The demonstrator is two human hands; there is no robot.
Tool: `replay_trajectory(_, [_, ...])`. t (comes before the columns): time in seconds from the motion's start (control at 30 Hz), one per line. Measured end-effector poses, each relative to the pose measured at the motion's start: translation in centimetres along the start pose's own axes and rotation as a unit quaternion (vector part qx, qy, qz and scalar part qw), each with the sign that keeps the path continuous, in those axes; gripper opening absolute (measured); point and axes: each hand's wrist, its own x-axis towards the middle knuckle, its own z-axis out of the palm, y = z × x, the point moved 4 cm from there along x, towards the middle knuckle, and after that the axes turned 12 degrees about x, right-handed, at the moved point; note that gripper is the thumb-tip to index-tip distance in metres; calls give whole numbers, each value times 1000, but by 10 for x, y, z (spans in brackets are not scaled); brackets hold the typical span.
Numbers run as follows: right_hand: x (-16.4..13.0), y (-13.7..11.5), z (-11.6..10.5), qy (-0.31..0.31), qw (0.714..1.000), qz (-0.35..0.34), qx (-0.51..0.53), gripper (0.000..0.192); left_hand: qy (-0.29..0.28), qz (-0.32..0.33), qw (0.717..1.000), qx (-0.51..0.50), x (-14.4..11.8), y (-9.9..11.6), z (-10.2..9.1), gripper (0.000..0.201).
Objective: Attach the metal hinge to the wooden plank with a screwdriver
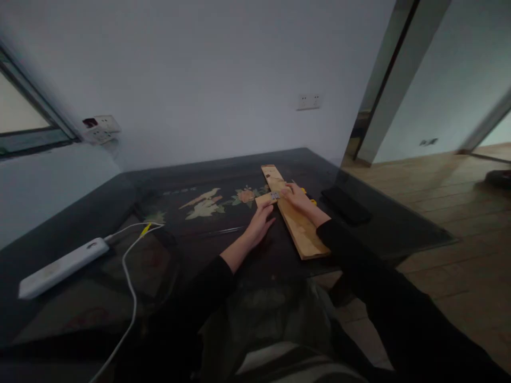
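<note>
A long, flat board of pale wood [301,234] lies lengthwise on the dark, glossy tabletop [223,242], in front of the person. A short piece of pale wood [262,200] meets its left edge, with a small silvery metal hinge [274,196] at the join. The left hand [257,229] touches the short piece's near edge, thumb apart from the fingers; whether it pinches the wood, I cannot tell. The right hand [298,200] rests across the board, fingertips by the hinge, its grip likewise unclear. Yellow parts of a partly hidden object [313,202] show just beyond it; a flat black object [346,206] lies farther right. Leftward, a floral inlay [244,196] decorates the tabletop near small, pale characters [180,191], too small to read.
</note>
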Motion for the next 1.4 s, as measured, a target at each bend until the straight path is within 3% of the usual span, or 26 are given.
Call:
replay_trajectory(0.17, [-2, 6, -1, -14, 998, 39, -44, 45, -23, -35, 999, -21, -3, 0, 8, 46])
replay_trajectory(0.37, [-1, 8, 2, -28, 997, 65, 26, 40, -36, -26, 999, -15, -1, 1, 9, 60])
replay_trajectory(0.63, [-2, 10, 5, -2, 991, 90, 99, 35, -54, -35, 996, -57, -3, 6, 13, 53])
replay_trajectory(0.77, [-6, 7, 9, -20, 983, 125, 136, 36, -81, -3, 993, -81, -10, 12, 18, 51])
replay_trajectory(0.9, [-12, 3, 13, -37, 977, 144, 151, 37, -79, 20, 996, -41, -14, 12, 18, 50])
replay_trajectory(1.13, [-23, -10, 23, -60, 978, 120, 158, 28, -72, 8, 997, 7, -29, 19, 5, 40])
replay_trajectory(1.4, [-39, -32, 34, -103, 981, 109, 127, 32, -69, -4, 997, 41, -60, 29, -11, 35])
